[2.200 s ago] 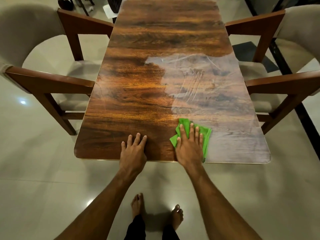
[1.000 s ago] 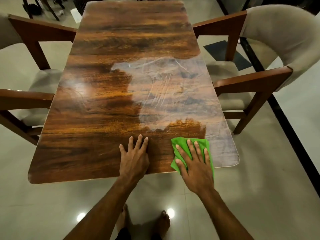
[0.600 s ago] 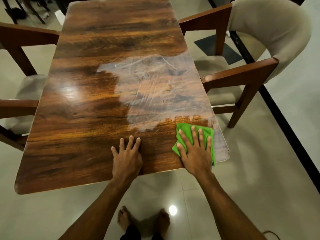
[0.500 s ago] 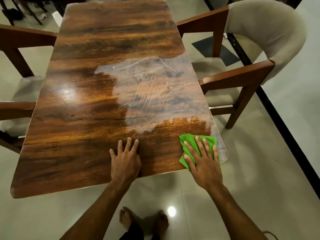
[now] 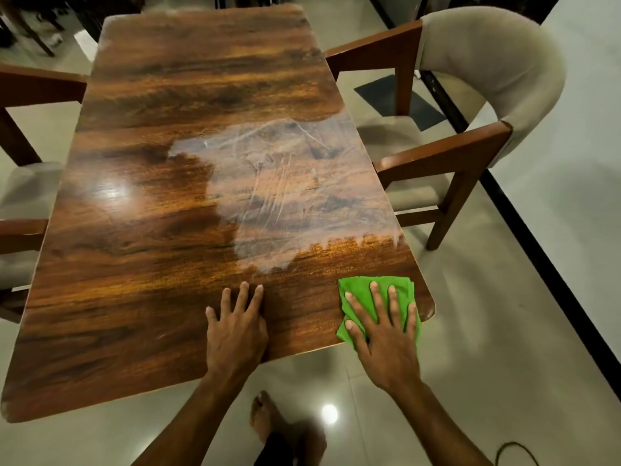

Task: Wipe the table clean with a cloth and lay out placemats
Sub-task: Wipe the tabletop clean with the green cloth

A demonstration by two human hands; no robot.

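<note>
I log: green cloth [image 5: 359,288] at the table's [image 5: 151,237] near right corner, pressed under my right hand [image 5: 386,334], fingers spread flat. Left hand [image 5: 235,327] flat on wood, fingers straight. Hazy smear [image 5: 289,183] mid-table.

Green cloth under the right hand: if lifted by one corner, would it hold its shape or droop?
Probably droops: the green cloth lies in soft, rumpled folds. Likely slides easily under the flat right hand, since the table looks glossy.
</note>
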